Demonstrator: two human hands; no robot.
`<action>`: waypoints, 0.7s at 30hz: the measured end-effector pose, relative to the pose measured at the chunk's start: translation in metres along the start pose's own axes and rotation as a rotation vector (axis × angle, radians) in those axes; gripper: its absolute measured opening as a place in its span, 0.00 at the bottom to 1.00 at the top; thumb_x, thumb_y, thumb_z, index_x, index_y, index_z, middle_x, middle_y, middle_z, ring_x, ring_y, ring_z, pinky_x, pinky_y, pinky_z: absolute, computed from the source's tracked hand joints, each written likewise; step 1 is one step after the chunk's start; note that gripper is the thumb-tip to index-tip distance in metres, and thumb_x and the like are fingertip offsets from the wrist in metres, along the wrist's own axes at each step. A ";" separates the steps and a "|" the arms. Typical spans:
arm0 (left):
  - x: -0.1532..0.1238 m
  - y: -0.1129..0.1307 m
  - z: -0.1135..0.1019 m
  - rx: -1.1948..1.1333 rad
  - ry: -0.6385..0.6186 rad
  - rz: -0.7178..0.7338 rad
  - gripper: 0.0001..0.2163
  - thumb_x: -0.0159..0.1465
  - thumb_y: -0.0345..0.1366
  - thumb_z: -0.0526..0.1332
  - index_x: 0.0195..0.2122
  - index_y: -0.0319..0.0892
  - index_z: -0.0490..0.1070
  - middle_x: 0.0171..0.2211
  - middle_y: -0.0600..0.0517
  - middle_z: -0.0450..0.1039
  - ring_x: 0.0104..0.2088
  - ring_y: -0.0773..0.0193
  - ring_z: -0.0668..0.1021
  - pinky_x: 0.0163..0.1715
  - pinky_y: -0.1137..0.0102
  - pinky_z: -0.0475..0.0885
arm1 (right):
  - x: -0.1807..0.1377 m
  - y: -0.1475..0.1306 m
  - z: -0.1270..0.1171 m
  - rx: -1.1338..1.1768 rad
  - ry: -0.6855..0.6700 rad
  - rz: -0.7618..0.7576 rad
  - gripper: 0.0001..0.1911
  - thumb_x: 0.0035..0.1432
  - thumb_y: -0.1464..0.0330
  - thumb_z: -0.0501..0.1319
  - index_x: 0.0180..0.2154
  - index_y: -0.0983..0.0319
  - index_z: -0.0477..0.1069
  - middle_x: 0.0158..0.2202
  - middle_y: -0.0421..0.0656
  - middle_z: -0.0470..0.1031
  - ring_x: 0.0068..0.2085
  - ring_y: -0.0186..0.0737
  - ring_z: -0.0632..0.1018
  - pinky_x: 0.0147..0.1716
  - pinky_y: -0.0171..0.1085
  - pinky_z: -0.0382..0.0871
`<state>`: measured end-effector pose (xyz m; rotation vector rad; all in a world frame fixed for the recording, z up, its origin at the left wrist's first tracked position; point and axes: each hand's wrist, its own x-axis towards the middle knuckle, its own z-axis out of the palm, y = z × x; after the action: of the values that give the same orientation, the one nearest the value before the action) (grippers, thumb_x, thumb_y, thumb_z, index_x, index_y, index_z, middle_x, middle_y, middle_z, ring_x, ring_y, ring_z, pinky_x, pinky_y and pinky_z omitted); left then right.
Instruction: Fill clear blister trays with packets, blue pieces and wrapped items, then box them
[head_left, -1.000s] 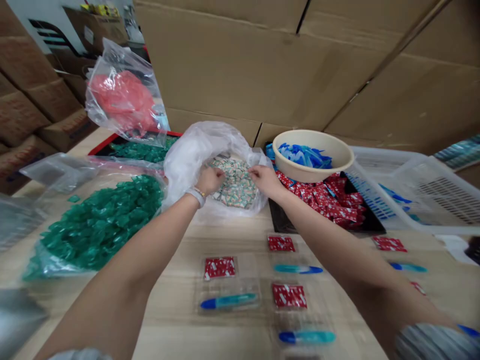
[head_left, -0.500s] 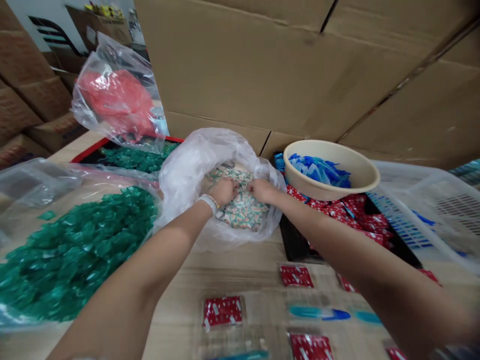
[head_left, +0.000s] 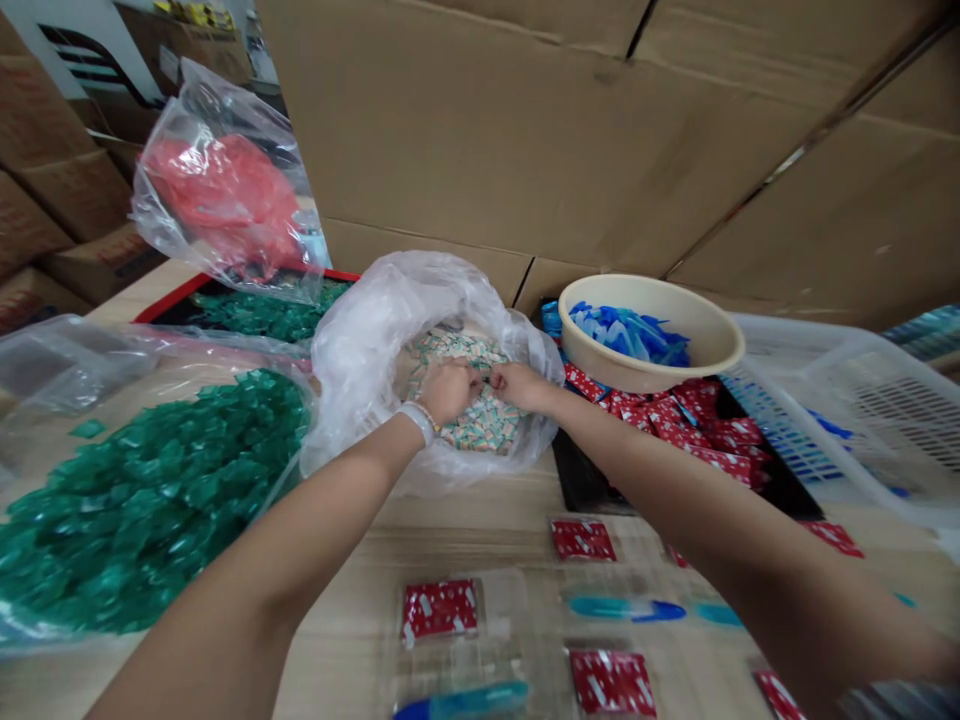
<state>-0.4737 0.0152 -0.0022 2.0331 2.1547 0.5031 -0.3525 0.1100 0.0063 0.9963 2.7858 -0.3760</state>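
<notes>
Both of my hands reach into a clear plastic bag (head_left: 375,340) full of small white-and-green sachets (head_left: 480,425). My left hand (head_left: 448,388), with a white band at the wrist, is curled closed over the sachets. My right hand (head_left: 516,385) is pinched closed just beside it, fingertips nearly touching the left hand. What each hand grips is too small to make out among the sachets.
A heap of green packets (head_left: 142,500) lies at the left in open plastic. A bag of red items (head_left: 217,195) stands behind. A beige bowl (head_left: 651,350) of blue pieces sits over red packets (head_left: 705,440). A white basket (head_left: 847,410) is right. Clear trays with red packets (head_left: 439,608) and blue pens (head_left: 626,608) lie near me.
My hands have come together from the bag's opening into its middle, over the sachets. The view has tilted slightly, so the near trays sit lower in the picture.
</notes>
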 end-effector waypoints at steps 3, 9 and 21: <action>0.005 0.008 0.005 0.006 -0.002 -0.082 0.11 0.58 0.35 0.54 0.36 0.41 0.75 0.37 0.43 0.70 0.42 0.52 0.70 0.42 0.61 0.63 | -0.003 0.000 0.000 0.003 0.019 0.018 0.09 0.48 0.71 0.57 0.35 0.63 0.71 0.31 0.42 0.73 0.32 0.36 0.72 0.29 0.31 0.61; 0.011 0.006 0.016 -0.030 -0.014 -0.144 0.10 0.56 0.36 0.56 0.35 0.44 0.75 0.39 0.45 0.71 0.43 0.52 0.69 0.44 0.59 0.62 | -0.010 0.000 0.001 0.008 0.040 -0.050 0.16 0.50 0.71 0.56 0.42 0.61 0.70 0.34 0.43 0.73 0.34 0.36 0.72 0.33 0.31 0.61; 0.002 0.023 0.015 -0.081 0.009 0.056 0.08 0.55 0.32 0.55 0.33 0.42 0.73 0.30 0.49 0.73 0.40 0.56 0.69 0.48 0.58 0.56 | -0.020 0.010 0.003 -0.074 0.050 -0.039 0.11 0.48 0.75 0.55 0.36 0.64 0.70 0.35 0.45 0.73 0.36 0.37 0.72 0.34 0.31 0.61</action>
<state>-0.4476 0.0200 -0.0087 2.0566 2.0521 0.5969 -0.3305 0.1052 0.0062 0.9488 2.8451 -0.2549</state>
